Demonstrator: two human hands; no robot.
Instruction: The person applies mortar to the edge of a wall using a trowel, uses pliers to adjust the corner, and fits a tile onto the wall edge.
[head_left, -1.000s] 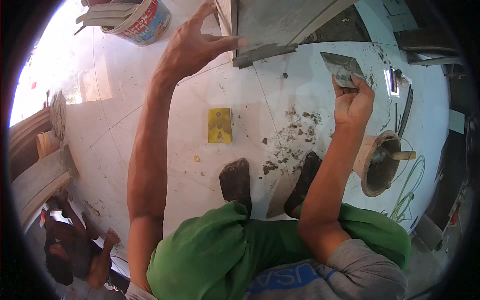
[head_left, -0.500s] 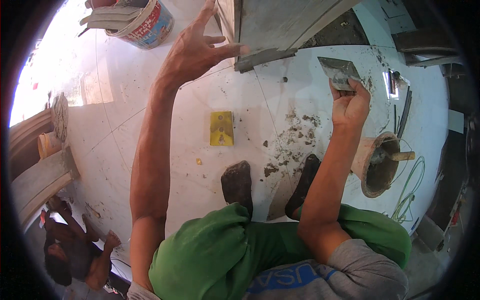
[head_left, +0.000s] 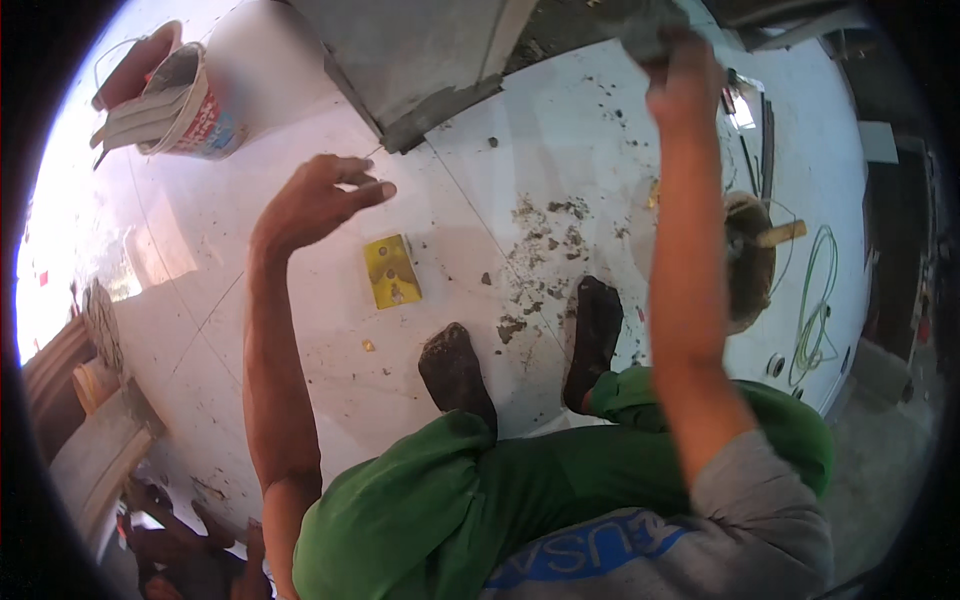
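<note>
My left hand hovers above the white tiled floor, thumb and fingers apart, holding nothing. It is nearest to a yellow block with round holes lying on the floor and to the lower corner of a grey, cement-smeared pillar or panel. My right hand, blurred by motion, is stretched far forward, closed around a flat grey scraper plate. The scraper is beside the pillar's right side; whether it touches anything I cannot tell. Crumbs of mortar lie scattered between and ahead of my feet.
A paint bucket holding tools stands far left. At right, partly behind my right forearm, is a dirty tub with a wooden handle sticking out. Coiled green cord lies beyond. Another person sits at lower left.
My left hand has drawn back from the pillar, down and left. My right hand has moved forward with the scraper. The whole view has turned, shifting the pillar and bucket left.
</note>
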